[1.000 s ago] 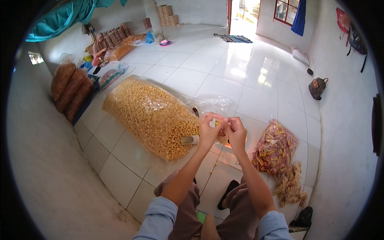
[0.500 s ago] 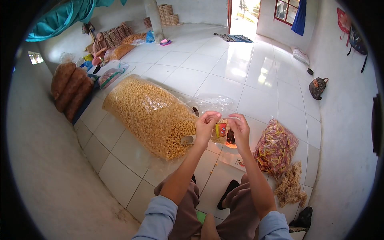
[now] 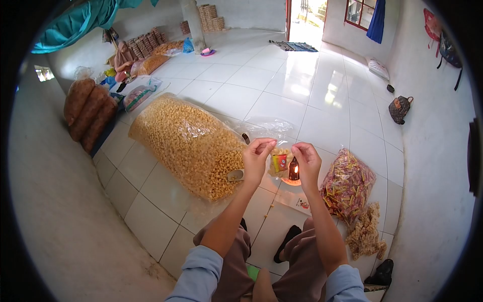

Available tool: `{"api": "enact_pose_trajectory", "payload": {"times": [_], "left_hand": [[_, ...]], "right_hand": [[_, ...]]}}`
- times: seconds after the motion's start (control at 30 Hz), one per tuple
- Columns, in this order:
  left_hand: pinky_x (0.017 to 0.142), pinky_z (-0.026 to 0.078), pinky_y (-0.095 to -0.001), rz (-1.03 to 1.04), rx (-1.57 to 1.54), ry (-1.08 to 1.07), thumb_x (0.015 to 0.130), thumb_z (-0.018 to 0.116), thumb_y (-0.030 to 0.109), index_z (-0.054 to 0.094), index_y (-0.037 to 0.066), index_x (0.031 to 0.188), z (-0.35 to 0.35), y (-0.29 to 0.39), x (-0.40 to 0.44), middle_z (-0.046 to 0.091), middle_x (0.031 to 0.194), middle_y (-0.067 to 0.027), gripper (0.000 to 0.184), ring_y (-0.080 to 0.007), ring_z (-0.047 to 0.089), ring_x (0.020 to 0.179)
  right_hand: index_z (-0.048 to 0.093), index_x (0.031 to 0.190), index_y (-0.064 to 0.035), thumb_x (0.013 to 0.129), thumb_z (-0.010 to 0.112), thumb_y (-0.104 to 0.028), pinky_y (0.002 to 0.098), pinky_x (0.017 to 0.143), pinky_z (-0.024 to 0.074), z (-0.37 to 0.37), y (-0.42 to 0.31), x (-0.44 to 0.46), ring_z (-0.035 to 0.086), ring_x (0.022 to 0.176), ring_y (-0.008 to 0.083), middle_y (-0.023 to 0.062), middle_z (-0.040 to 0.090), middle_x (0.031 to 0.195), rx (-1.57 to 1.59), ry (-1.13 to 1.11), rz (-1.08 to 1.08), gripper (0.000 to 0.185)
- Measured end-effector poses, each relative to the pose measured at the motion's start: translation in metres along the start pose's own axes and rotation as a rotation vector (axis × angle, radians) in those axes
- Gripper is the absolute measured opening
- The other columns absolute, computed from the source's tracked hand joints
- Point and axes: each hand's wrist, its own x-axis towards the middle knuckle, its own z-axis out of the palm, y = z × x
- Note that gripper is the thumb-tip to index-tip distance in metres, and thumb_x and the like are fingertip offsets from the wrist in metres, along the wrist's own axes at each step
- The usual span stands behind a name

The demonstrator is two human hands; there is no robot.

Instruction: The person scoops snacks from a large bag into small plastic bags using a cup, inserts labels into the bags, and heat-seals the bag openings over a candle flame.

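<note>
My left hand [image 3: 257,153] and my right hand [image 3: 307,157] pinch the two top corners of a small clear bag [image 3: 278,165], stretched between them. It holds yellowish pieces and a red and yellow packet. A lit flame [image 3: 296,169] burns on a dark bottle-like burner [image 3: 294,174], just below my right fingertips and beside the bag. To the left lies a large clear sack of yellow snack pieces [image 3: 186,141], with a scoop [image 3: 235,175] at its mouth.
A bag of red and yellow packets [image 3: 347,183] lies at right, beside a crumpled tan heap [image 3: 366,234]. Brown sacks [image 3: 88,113] lean at the left wall. A person [image 3: 122,61] sits at the back left. A handbag [image 3: 400,110] rests by the right wall.
My hands have moved apart from their touching position, spreading the small bag's top edge between them. The burner's flame now shows clearly beside the bag.
</note>
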Motion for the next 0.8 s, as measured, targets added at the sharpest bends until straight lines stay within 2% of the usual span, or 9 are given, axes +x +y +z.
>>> {"api": "enact_pose_trajectory", "payload": {"times": [0.13,0.2,0.33,0.43,0.5,0.6,0.73,0.8], "left_hand": [[0.072,0.044,-0.0192,0.070,-0.031,-0.001,0.080,0.060,0.005,0.059,-0.001,0.091,0.004,0.001,-0.001,0.061,0.084,-0.0051,0.012,-0.0075,0.056,0.077],[0.071,0.044,-0.0191,0.116,-0.067,-0.076,0.079,0.061,0.004,0.057,0.000,0.096,0.006,0.002,-0.001,0.058,0.082,-0.0038,0.018,-0.0076,0.055,0.077],[0.070,0.044,-0.0200,0.104,-0.052,-0.139,0.080,0.059,0.001,0.054,0.001,0.100,0.003,-0.008,0.001,0.055,0.084,-0.0026,0.021,-0.0075,0.054,0.077],[0.069,0.044,-0.0193,0.091,-0.009,-0.170,0.077,0.060,-0.002,0.049,0.001,0.104,0.002,-0.011,0.003,0.055,0.085,-0.0031,0.029,-0.0073,0.053,0.077],[0.069,0.044,-0.0194,0.174,-0.007,-0.109,0.076,0.061,-0.004,0.044,0.002,0.109,0.005,-0.010,0.003,0.054,0.084,-0.0038,0.038,-0.0081,0.053,0.076],[0.071,0.043,-0.0198,0.251,0.014,-0.136,0.077,0.060,-0.003,0.039,0.002,0.114,0.005,-0.006,0.003,0.054,0.083,-0.0036,0.043,-0.0089,0.053,0.078],[0.073,0.043,-0.0202,0.172,-0.154,-0.097,0.078,0.059,-0.002,0.041,0.002,0.111,0.007,-0.003,0.003,0.054,0.084,-0.0026,0.038,-0.0090,0.053,0.080],[0.074,0.042,-0.0198,0.064,-0.157,-0.175,0.079,0.058,-0.001,0.044,0.002,0.109,0.003,-0.007,0.005,0.054,0.083,-0.0016,0.033,-0.0082,0.052,0.081]], "right_hand": [[0.055,0.087,0.0013,0.080,0.059,-0.001,0.0203,0.071,0.0430,0.001,-0.002,-0.001,0.054,0.078,0.0079,0.0032,0.058,0.082,-0.002,0.017,-0.023,0.008],[0.055,0.086,0.0014,0.080,0.059,-0.001,0.0205,0.071,0.0430,0.001,-0.004,-0.001,0.054,0.078,0.0080,0.0034,0.058,0.082,-0.015,0.021,-0.034,0.008],[0.055,0.086,0.0015,0.080,0.059,-0.001,0.0212,0.071,0.0433,0.000,-0.005,-0.001,0.054,0.077,0.0085,0.0039,0.058,0.082,-0.045,0.019,-0.055,0.008],[0.055,0.085,0.0014,0.080,0.059,-0.001,0.0214,0.071,0.0436,-0.001,-0.011,-0.001,0.054,0.077,0.0086,0.0041,0.058,0.082,-0.064,0.026,-0.037,0.007],[0.055,0.085,0.0013,0.080,0.059,-0.001,0.0214,0.071,0.0435,-0.001,-0.010,-0.001,0.054,0.077,0.0086,0.0040,0.058,0.082,-0.057,0.025,-0.041,0.007],[0.054,0.086,0.0014,0.080,0.058,-0.001,0.0213,0.070,0.0434,-0.001,-0.008,0.000,0.054,0.077,0.0085,0.0039,0.058,0.081,-0.047,0.027,-0.059,0.007],[0.054,0.086,0.0012,0.081,0.058,-0.002,0.0210,0.069,0.0429,-0.002,-0.008,0.002,0.054,0.076,0.0081,0.0033,0.057,0.081,-0.022,0.041,-0.070,0.007],[0.054,0.086,0.0014,0.081,0.058,-0.002,0.0209,0.069,0.0428,-0.003,-0.008,0.002,0.053,0.076,0.0080,0.0033,0.057,0.081,-0.018,0.041,-0.065,0.008]]}}
